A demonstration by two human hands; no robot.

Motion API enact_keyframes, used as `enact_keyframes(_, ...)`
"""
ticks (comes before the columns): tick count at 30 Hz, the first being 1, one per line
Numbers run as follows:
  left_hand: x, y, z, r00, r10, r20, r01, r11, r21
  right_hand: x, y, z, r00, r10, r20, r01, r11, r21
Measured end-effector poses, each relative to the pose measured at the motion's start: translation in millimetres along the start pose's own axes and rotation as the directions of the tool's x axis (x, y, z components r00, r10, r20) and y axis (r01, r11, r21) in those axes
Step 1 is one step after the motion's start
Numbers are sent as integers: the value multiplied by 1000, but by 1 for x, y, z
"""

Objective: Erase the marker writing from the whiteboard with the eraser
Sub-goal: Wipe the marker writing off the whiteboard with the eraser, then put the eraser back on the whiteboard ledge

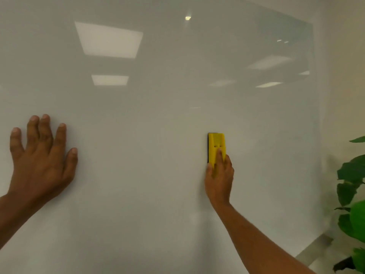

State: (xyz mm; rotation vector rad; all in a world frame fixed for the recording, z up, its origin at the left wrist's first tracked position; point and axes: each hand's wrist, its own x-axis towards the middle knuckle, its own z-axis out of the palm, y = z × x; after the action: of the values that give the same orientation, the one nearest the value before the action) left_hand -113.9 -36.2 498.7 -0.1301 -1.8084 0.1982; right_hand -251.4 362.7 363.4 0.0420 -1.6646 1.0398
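Observation:
A large glossy whiteboard [158,115] fills the head view; I see no marker writing on it, only reflections of ceiling lights. My right hand [219,178] grips the lower half of a yellow eraser [215,143] with a black pad, held upright and pressed flat against the board right of centre. My left hand [41,159] rests flat on the board at the left, fingers spread and pointing up, holding nothing.
The whiteboard's right edge [316,135] meets a pale wall. A green leafy plant [351,194] stands at the lower right, close to my right forearm.

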Motion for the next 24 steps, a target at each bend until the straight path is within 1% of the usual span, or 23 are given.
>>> enact_keyframes(2, -15, 8, -4, 1000, -20, 15, 20, 999, 26, -38, 9, -3, 993, -106, 56, 106, 994, 2)
enact_keyframes(4, -25, 15, -5, 1000, -12, 14, 11, 998, 54, -72, 16, -8, 948, -278, 152, 282, 960, 0)
enact_keyframes(6, -38, 19, -5, 1000, -7, 18, 5, 997, 80, -100, 20, -8, 876, -410, 255, 416, 909, 32)
enact_keyframes(9, -59, 24, -4, 999, -15, 44, 11, 996, 90, -137, 13, -4, 767, -542, 342, 551, 830, 79)
enact_keyframes(12, -84, 27, -4, 994, -45, 98, 36, 995, 92, -180, -1, 3, 616, -671, 413, 673, 720, 166)
enact_keyframes(14, -100, 29, -4, 991, -40, 126, 29, 996, 88, -207, -8, 8, 514, -716, 473, 721, 659, 214)
enact_keyframes(20, -164, 21, -7, 975, -16, 222, -2, 997, 80, -276, -13, 13, 265, -752, 604, 765, 545, 342)
enact_keyframes(22, -187, 17, -10, 967, -14, 254, -2, 998, 62, -293, -13, 13, 221, -745, 630, 756, 539, 372)
enact_keyframes(24, -208, 15, -14, 958, -26, 284, 13, 999, 44, -307, -13, 12, 204, -735, 646, 748, 543, 382)
